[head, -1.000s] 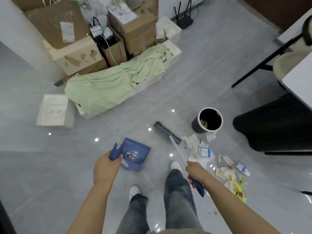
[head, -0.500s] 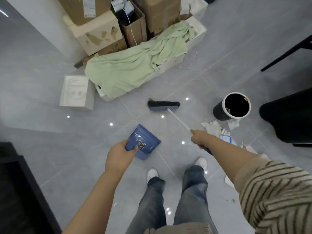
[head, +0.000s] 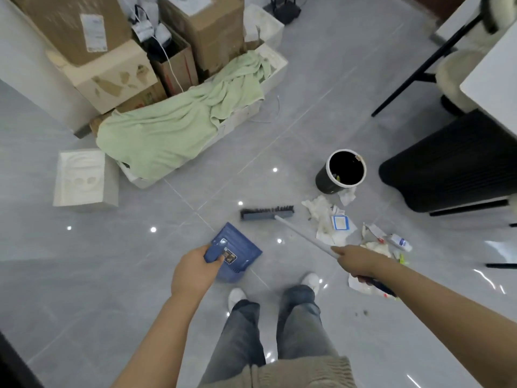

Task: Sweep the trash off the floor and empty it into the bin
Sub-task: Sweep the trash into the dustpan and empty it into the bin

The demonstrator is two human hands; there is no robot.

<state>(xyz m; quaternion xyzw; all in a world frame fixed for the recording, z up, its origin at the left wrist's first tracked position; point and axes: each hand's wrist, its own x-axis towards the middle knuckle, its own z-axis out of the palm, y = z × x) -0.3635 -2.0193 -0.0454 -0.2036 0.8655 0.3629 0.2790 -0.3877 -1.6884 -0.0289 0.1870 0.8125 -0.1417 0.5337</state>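
Sweeping barely begun: left hand (head: 195, 271) grips dustpan (head: 236, 252), right hand (head: 356, 260) grips broom (head: 267, 213), trash (head: 331, 224) unswept beside bin (head: 324, 182).

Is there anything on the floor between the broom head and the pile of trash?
Nothing visible. The broom head lies just left of the crumpled paper trash, with only bare floor tile between them.

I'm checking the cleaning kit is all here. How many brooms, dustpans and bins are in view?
Brooms: 1, broom, its handle gripped by the right hand
Dustpans: 1, blue dustpan, held by the left hand
Bins: 1, black bin
Total: 3
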